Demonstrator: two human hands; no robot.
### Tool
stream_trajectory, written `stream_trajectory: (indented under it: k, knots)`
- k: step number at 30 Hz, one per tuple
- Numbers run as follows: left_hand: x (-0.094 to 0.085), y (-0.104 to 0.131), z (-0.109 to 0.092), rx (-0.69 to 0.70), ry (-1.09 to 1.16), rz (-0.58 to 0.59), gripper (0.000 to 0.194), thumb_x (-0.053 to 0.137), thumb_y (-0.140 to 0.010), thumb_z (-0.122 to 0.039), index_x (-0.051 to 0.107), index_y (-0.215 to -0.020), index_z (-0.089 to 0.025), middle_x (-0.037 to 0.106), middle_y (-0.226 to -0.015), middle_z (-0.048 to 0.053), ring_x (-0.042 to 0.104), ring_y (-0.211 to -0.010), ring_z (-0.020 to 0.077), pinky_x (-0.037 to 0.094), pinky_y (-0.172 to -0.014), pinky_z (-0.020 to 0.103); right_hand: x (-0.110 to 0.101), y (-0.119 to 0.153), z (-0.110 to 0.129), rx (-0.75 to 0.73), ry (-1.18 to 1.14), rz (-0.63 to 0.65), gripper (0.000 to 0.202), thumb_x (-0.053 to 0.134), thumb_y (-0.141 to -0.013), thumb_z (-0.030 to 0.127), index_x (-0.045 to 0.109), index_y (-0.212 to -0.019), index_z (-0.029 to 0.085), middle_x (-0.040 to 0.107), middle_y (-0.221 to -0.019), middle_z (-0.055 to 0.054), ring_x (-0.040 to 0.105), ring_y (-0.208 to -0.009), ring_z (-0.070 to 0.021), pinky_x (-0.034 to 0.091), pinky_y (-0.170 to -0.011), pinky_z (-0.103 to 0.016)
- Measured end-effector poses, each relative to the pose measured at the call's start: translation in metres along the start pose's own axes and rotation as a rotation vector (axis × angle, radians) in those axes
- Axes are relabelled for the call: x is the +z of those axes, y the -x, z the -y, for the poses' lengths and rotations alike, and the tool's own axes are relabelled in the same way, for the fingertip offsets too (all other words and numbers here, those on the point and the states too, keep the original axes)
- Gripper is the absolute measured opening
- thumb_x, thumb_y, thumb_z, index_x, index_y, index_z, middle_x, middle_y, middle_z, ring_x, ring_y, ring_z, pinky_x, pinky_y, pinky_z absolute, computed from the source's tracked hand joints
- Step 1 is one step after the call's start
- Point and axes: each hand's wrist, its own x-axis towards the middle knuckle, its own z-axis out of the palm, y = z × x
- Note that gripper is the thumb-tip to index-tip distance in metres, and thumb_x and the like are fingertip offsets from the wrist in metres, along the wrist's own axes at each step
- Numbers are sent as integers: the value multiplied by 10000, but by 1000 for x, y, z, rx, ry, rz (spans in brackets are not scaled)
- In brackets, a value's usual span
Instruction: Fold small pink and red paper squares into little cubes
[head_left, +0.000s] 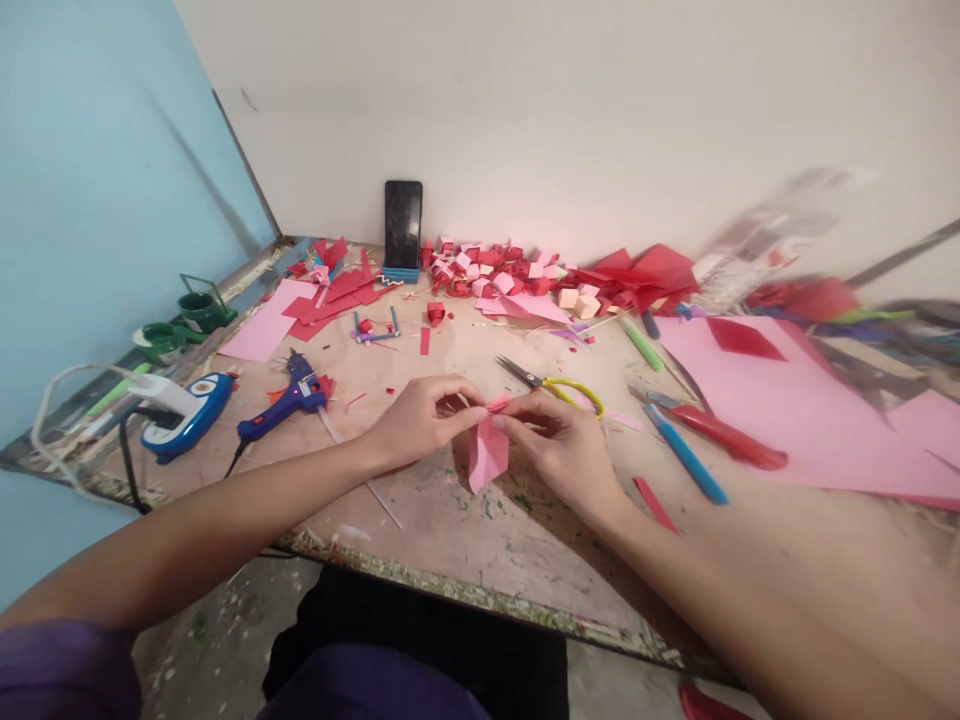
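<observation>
A small folded piece of pink paper (pixel 489 455) hangs between my two hands, over the middle of the table near its front edge. My left hand (pixel 429 420) pinches its upper left part between thumb and fingers. On the right, my right hand (pixel 559 440) is closed on the upper right part of the same paper. Scissors with yellow handles (pixel 574 392) lie just behind my right hand. A blue glue gun (pixel 289 402) rests on the table to the left.
Behind are a phone (pixel 403 225) on a stand and a pile of red and pink paper pieces (pixel 495 270). A power strip (pixel 191 415) is at left. At right lie a blue cutter (pixel 686 455), red pliers-like tool (pixel 727 435) and large pink sheets (pixel 810 430).
</observation>
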Motion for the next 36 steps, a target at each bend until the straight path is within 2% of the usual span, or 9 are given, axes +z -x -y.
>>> stream_trajectory:
  k: [8,12,14,18,22,25,32,36]
  knots:
    - [2,1,2,13,-78,5,95,652,-866,-154,743,-845,-136,743,-870,66,687,-787,171,532,-728,263,5,2,-3,42,-73,7,238,791,-805,395,666,-788,193,709,-803,-45,684,-735,-203,549,-680,-333]
    - [1,1,3,-24,-20,-26,103,655,-871,-178,750,-881,-139,762,-905,75,703,-807,178,554,-751,270,3,1,1,79,-174,63,245,788,-810,376,700,-958,201,751,-1024,-85,729,-850,-230,573,-701,-336]
    - [1,1,3,-36,-3,-34,109,659,-872,-191,753,-890,-139,768,-917,78,706,-817,181,558,-755,273,2,0,2,108,-188,109,254,774,-822,371,728,-1005,201,758,-1067,-94,735,-864,-237,576,-703,-340]
    - [0,1,2,-57,16,-9,106,661,-853,-163,755,-896,-137,769,-916,78,705,-827,183,559,-746,272,1,-2,2,172,-192,129,198,760,-819,350,770,-939,192,786,-954,-86,731,-823,-231,565,-716,-341]
    - [0,1,1,-78,49,9,159,611,-870,-143,763,-918,-140,772,-944,84,709,-870,190,560,-777,283,1,-3,3,203,-225,94,198,785,-787,355,786,-895,189,790,-1043,-102,736,-860,-238,564,-729,-339]
    - [0,1,0,-78,63,13,166,615,-874,-153,769,-936,-143,775,-989,90,715,-898,198,564,-798,290,2,-3,3,218,-219,79,209,792,-782,365,788,-896,191,793,-1019,-101,739,-853,-243,565,-717,-338]
    - [2,0,5,-68,5,3,113,684,-838,-151,786,-886,-155,783,-890,61,720,-803,183,567,-737,272,3,-3,1,211,-186,96,225,779,-794,377,778,-887,172,778,-848,-76,709,-750,-215,547,-675,-326]
    - [1,-1,4,-74,3,-32,125,684,-860,-186,797,-902,-154,798,-908,66,730,-810,192,570,-746,280,1,-3,1,222,-270,89,189,770,-809,357,786,-870,179,763,-888,-69,691,-763,-196,555,-680,-312]
